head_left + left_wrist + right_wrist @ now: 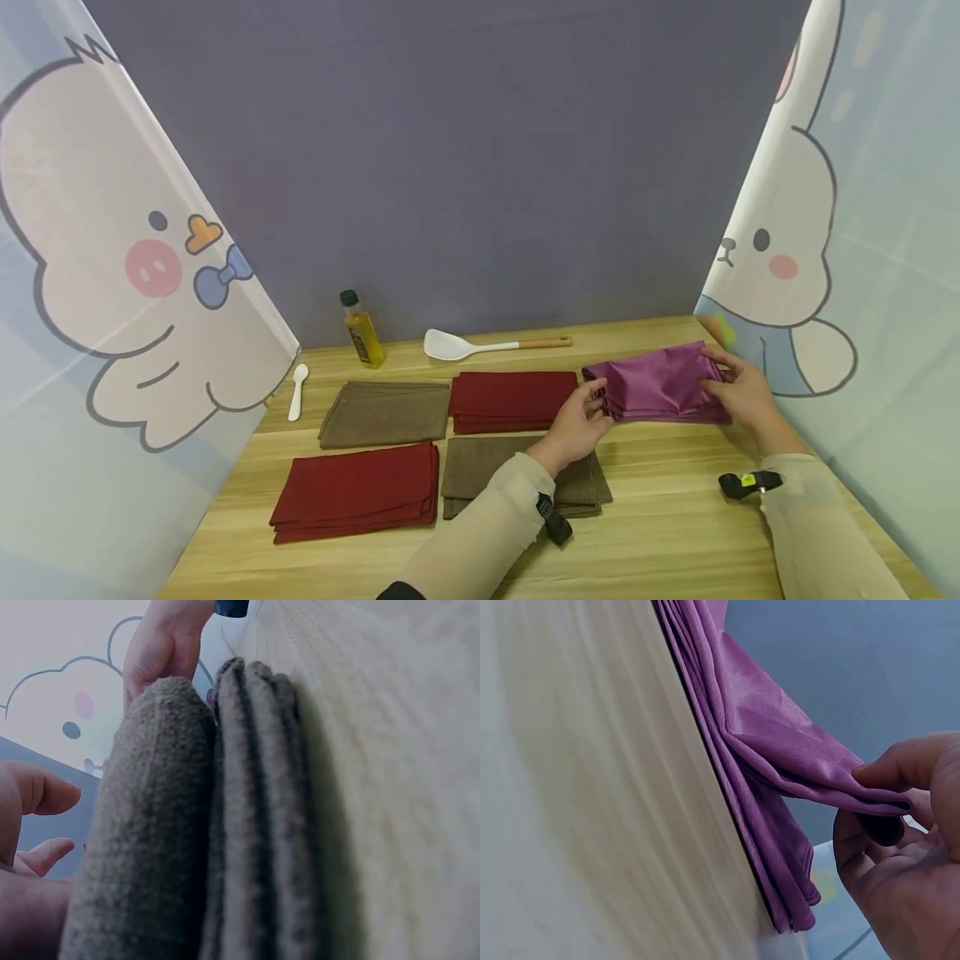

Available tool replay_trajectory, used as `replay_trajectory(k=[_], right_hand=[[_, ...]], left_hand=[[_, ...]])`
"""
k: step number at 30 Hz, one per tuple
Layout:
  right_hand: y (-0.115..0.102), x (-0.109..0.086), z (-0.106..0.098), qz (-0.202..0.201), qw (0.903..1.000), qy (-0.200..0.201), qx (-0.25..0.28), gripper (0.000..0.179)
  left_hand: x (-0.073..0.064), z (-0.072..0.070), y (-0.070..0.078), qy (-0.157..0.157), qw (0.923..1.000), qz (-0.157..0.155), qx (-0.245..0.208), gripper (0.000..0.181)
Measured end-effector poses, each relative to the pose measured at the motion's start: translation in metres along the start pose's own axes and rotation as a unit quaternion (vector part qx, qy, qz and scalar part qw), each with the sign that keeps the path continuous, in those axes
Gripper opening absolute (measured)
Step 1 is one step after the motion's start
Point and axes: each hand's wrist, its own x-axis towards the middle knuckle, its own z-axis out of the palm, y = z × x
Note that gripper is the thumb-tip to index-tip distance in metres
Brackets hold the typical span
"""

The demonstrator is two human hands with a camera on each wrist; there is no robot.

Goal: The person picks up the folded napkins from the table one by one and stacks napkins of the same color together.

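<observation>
A folded purple cloth lies at the right of the table, its upper layer lifted at the right end. My right hand pinches that raised layer between thumb and fingers; the lower layers stay flat in the right wrist view, where the purple fold stretches to the fingertips. At the cloth's left edge is my left hand, its thumb and fingers apart with a gap between them. Below its wrist lies a folded brown cloth, which partly hides the left hand in the left wrist view.
Left of the purple cloth lie two folded red cloths, one at the back and one in front, and another brown cloth. Behind them are a white spatula and an oil bottle. A white spoon lies far left.
</observation>
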Motion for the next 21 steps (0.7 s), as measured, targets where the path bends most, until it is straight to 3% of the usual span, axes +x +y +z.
replay_trajectory(k=[7, 11, 16, 21], right_hand=[[0.007, 0.0, -0.002, -0.004, 0.9992, -0.002, -0.039, 0.064], [0.011, 0.002, -0.002, 0.014, 0.9978, -0.006, -0.065, 0.066], [0.011, 0.002, -0.004, 0.045, 0.9939, -0.004, -0.101, 0.067], [0.011, 0.0, -0.003, 0.049, 0.9924, 0.0, -0.113, 0.065]], left_hand=[[-0.002, 0.001, 0.001, 0.003, 0.9994, -0.029, 0.019, 0.064], [-0.001, 0.001, 0.001, 0.003, 0.9986, -0.039, 0.035, 0.066], [0.002, 0.002, -0.002, 0.002, 0.9991, -0.025, 0.033, 0.068], [0.005, 0.002, -0.004, -0.007, 0.9997, -0.015, 0.015, 0.069]])
